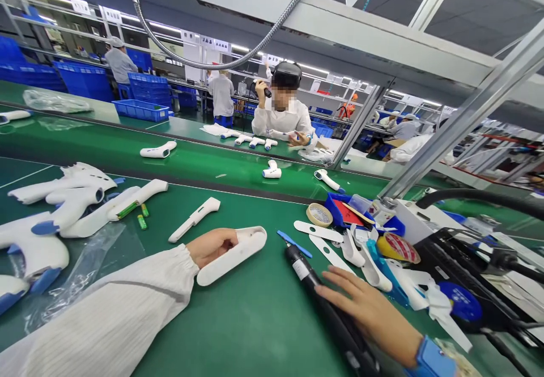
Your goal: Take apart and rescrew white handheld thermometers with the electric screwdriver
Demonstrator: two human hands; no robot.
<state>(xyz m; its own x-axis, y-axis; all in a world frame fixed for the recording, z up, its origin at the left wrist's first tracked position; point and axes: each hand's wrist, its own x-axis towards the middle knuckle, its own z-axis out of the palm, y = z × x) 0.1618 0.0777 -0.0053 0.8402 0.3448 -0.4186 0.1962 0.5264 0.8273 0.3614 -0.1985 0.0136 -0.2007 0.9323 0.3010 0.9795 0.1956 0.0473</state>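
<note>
My left hand [211, 245] is closed around one end of a long white plastic shell [232, 254] that lies on the green mat [255, 320]. My right hand [369, 309] rests with fingers stretched out over a black electric screwdriver [319, 297] lying on the mat, its tip pointing away from me. A blue strip [294, 243] lies just beyond the screwdriver's tip. Another white handle part [194, 219] lies a little beyond my left hand.
White and blue thermometer housings [55, 207] and green batteries [141, 221] lie at the left. A tape roll [319, 215], blue tray [346, 212] and white shell pieces [361, 252] crowd the right. On the conveyor belt [204, 164] lie more units. A person across holds a tool.
</note>
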